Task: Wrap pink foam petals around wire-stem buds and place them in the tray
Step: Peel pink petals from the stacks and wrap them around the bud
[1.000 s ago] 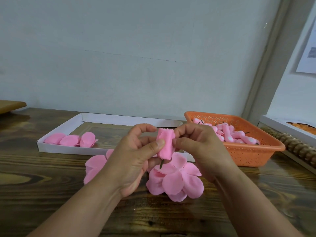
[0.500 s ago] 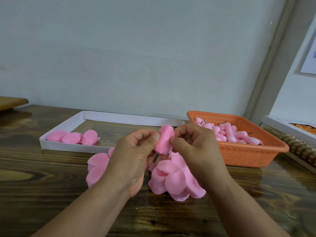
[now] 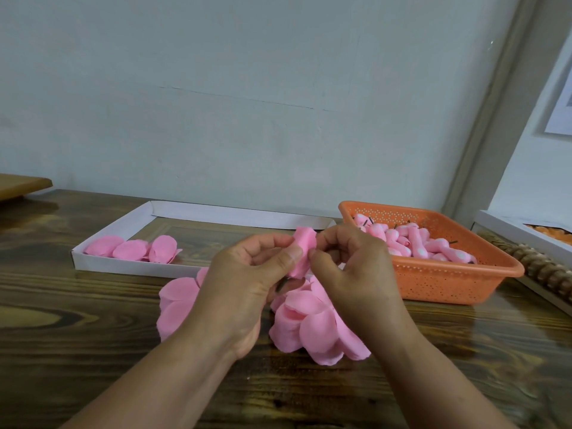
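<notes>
Pink foam curls round a bud held up between both hands over the middle of the desk. The left hand pinches the bud's left side, thumb pressed on the foam and fingers curled behind it. The right hand pinches the right side with thumb and bent fingers. A short dark piece of wire stem pokes out below the foam, by the left thumb.

Loose petals lie in a heap on the desk just under the hands, with more petals partly hidden behind the left wrist.

At the far left a white tray sits on the desk, with three wrapped pieces at its left end. To the far right stands an orange basket piled with plain buds, some of them showing dark stems. Beyond the basket, at the right edge, there is a white box edge and a row of wooden beads.
</notes>
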Demonstrator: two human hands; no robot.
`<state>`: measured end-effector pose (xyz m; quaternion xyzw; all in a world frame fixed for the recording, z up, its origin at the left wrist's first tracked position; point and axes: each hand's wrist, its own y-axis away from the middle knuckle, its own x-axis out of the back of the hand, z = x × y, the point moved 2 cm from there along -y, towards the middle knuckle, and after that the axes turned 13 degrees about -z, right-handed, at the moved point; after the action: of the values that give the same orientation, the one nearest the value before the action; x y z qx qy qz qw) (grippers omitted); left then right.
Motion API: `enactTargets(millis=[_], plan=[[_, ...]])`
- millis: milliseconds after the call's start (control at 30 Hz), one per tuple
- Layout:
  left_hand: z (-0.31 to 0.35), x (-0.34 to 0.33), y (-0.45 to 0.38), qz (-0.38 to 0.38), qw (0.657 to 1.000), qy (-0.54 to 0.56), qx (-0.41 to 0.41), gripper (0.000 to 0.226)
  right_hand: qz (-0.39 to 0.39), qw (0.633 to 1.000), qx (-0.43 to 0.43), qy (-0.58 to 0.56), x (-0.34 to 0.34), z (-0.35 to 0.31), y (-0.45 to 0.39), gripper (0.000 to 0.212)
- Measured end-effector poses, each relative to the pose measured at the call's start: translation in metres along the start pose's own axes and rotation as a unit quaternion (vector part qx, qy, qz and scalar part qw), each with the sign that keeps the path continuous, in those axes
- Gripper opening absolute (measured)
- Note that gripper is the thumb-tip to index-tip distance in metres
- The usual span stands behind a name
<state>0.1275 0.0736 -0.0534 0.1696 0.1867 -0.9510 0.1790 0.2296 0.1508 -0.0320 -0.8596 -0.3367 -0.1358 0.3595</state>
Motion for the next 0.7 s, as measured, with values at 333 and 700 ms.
enactTargets(millis=[333,700], plan=[[0.0045,-0.0046,0.0021,0.012,0.998,0.063,-0.002,0.018,-0.051,0.959,-0.062,-0.271,0.0024,0.0061,-0.0033,0.02],[0.0066,-0.0069,0.0037,-0.011,0.999,0.043,-0.029,0.033,-0.014,0.956,-0.043,-0.289,0.0001,0.001,-0.0016,0.027]])
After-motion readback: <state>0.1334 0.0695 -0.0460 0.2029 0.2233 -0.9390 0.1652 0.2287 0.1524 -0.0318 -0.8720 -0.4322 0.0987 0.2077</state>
